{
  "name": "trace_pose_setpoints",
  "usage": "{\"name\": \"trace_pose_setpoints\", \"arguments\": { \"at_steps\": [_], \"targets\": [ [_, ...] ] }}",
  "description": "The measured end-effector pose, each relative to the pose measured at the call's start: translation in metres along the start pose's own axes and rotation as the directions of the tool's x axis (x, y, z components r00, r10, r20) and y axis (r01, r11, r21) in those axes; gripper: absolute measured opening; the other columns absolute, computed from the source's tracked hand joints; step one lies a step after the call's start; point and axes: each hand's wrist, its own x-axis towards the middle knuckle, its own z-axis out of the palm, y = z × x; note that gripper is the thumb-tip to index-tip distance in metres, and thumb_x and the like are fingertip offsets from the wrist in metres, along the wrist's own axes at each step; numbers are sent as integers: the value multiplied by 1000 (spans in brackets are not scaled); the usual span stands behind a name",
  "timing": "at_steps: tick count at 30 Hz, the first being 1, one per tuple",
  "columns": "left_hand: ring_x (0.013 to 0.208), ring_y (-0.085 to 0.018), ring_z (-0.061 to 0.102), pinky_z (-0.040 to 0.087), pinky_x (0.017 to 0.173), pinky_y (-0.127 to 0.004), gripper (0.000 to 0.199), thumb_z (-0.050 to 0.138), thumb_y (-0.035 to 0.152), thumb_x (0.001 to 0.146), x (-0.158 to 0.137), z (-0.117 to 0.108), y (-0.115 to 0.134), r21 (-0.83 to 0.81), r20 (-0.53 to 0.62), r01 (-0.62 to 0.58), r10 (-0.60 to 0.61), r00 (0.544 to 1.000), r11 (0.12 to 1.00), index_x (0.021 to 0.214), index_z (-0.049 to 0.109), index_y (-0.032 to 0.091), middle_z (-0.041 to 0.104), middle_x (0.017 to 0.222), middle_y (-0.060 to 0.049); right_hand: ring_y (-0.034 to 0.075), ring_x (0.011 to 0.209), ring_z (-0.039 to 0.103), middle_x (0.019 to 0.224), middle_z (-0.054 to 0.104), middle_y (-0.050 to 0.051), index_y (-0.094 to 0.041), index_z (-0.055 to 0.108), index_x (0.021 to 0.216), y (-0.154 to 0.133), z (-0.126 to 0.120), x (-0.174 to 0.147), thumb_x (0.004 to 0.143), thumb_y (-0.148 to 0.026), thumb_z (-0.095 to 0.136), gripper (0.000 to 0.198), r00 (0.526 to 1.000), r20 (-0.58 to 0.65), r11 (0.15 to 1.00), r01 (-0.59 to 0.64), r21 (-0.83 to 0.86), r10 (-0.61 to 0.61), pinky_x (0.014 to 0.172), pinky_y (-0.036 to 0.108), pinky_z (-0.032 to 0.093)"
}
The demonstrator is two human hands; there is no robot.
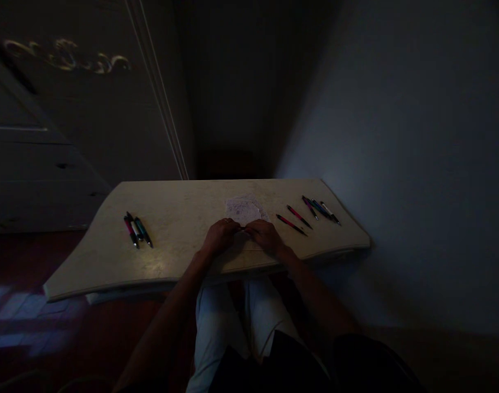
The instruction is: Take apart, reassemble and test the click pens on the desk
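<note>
Gripping a dark, slender item (242, 228) from both sides, between the fingers of left hand (220, 236) and right hand (266, 236), at the front-middle portion of a white table (184, 204). Cannot identify the item fully, owing to dim light and covering fingers. Note patterned paper (242, 210) just beyond the hands, flat on the tabletop. Locate grouped pens (131, 232) near the left end; two red-and-black pens (291, 224), apart, right of the paper; and clustered pens (330, 213) farther right. At far left, observe drawer fronts (28, 161) with dark knobs (61, 165); cannot see the contents.
</note>
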Motion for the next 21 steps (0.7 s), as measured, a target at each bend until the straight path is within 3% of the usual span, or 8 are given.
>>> {"name": "trace_pose_setpoints", "arguments": {
  "at_steps": [5,10,15,21],
  "targets": [
    [85,-21,64,47,79,-32,16,56,21,91,-4,7,-3,44,-91,-32,36,995,999,99,70,18,70,90,-8,22,95,68,102,75,7,-24,75,103,5,3,-10,93,-39,58,25,987,-117,988,-97,117,111,89,35,50],
    [97,-24,63,46,84,-37,25,59,30,91,-6,6,-5,59,-196,-46,56,979,997,112,67,18,70,105,-11,23,98,69,103,75,7,-25,77,100,10,-1,-18,87,-37,65,21,929,-228,927,-214,309,291,92,36,52],
    [93,-23,65,46,83,-37,22,57,30,92,-5,6,-1,68,-192,-97,108,975,993,108,68,19,71,99,-10,24,95,70,99,76,7,-23,77,94,9,-6,-19,82,-44,69,26,908,-164,859,-289,423,386,90,38,52],
    [80,-19,63,45,76,-31,18,52,27,95,-13,4,7,55,-242,-41,54,969,998,95,68,19,70,85,-7,20,80,67,86,73,7,-18,72,86,7,-10,-3,87,-58,54,44,912,-33,842,-363,399,409,75,31,50]
  ]
}}
